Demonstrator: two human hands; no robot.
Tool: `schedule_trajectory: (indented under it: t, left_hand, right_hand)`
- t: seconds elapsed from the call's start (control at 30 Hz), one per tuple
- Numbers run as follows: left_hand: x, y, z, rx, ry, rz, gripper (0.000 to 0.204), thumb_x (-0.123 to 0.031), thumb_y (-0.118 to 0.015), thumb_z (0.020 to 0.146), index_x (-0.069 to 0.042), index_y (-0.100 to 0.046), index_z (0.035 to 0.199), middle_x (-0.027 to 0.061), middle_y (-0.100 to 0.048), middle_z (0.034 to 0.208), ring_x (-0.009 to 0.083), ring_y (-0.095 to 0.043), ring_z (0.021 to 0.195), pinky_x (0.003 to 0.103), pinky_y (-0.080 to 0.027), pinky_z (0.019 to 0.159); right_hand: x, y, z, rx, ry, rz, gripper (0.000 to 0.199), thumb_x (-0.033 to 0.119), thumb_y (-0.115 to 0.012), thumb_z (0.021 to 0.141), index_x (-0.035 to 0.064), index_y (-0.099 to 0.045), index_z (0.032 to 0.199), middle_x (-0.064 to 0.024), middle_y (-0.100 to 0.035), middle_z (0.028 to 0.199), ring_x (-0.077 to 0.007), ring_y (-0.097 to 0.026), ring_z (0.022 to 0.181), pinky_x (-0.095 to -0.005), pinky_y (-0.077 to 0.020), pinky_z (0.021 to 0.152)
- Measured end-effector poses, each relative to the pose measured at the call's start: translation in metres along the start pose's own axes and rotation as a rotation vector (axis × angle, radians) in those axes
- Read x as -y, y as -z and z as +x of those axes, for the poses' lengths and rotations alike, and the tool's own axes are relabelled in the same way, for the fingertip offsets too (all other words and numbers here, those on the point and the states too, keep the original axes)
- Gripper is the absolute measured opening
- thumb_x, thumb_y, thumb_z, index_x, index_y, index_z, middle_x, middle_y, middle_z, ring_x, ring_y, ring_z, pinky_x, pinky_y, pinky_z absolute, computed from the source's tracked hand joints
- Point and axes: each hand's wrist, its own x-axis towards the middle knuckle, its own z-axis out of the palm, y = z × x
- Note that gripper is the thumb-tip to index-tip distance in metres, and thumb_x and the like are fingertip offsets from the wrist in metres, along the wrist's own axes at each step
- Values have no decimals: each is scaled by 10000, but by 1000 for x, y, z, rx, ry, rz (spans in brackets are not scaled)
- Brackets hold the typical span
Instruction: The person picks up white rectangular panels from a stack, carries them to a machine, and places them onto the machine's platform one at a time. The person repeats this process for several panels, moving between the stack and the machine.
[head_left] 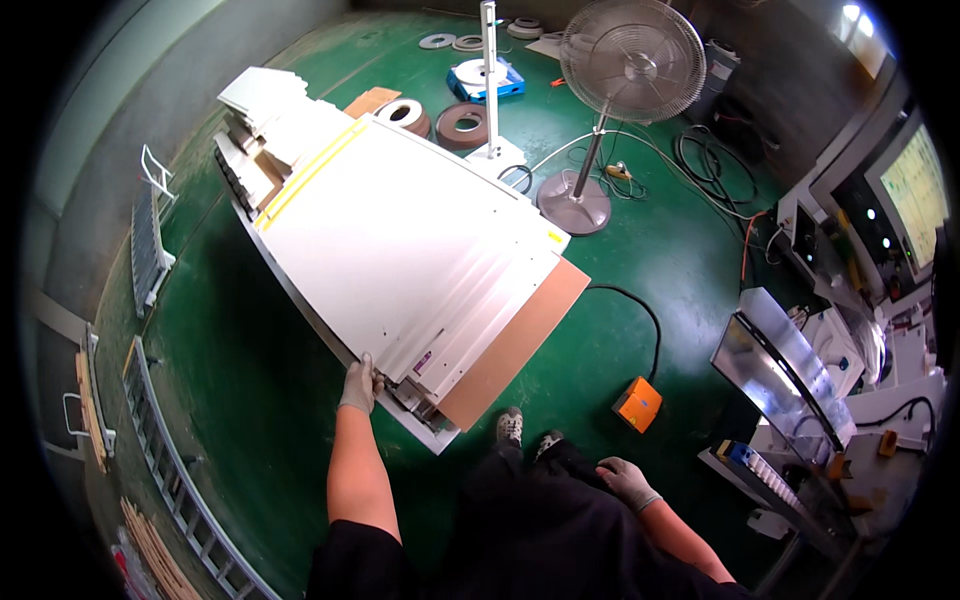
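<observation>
A long stack of white panels (385, 240) lies slantwise ahead of me, on a low support mostly hidden beneath it. My left hand (360, 384), in a pale glove, is closed on the near left edge of the stack. Close by that hand, a metal fitting (412, 394) shows under the panel edge. A brown board (515, 345) sticks out along the near right end. Hanging beside my right thigh, my right hand (628, 483) is gloved too, its fingers loosely bent and apart from the panels. Nothing shows in it.
A pedestal fan (633, 60) stands beyond the stack, near rolls of edging (462, 127). An orange foot pedal (638, 404) with a black cable lies on the green floor. At right are a machine with a screen (912, 190) and metal plates. Roller conveyors (185, 490) stand left.
</observation>
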Motion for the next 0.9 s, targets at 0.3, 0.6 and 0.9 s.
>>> schedule_trajectory:
  t: [0.3,0.6,0.9]
  left_hand:
    - [70,-49,-100,208,86,66,387,-488,-528,1029,-122,-579,917,23,-557,709,160,-606,671,338,-544,652]
    - [142,-95,-186,634,181,259,431,-459,-435,1071,-58,-590,1110,76,-673,901,167,-657,832,326,-562,736]
    - [18,-21,-106,842,-307,403,344,-336,-545,1052,-15,-664,1013,91,-690,907,157,-656,818,339,-536,806]
  right_hand:
    - [-4,-7,62,70,180,240,361,308,-646,981,6,-674,1178,-114,-703,1047,-198,-655,985,-336,-517,885]
    - [110,-67,132,376,153,949,526,439,-584,1011,27,-539,1334,-76,-659,1061,-211,-652,1000,-379,-521,902]
    - [152,-93,120,354,135,1198,569,455,-459,1055,31,-461,1435,-124,-551,1423,-304,-530,1307,-486,-415,1105]
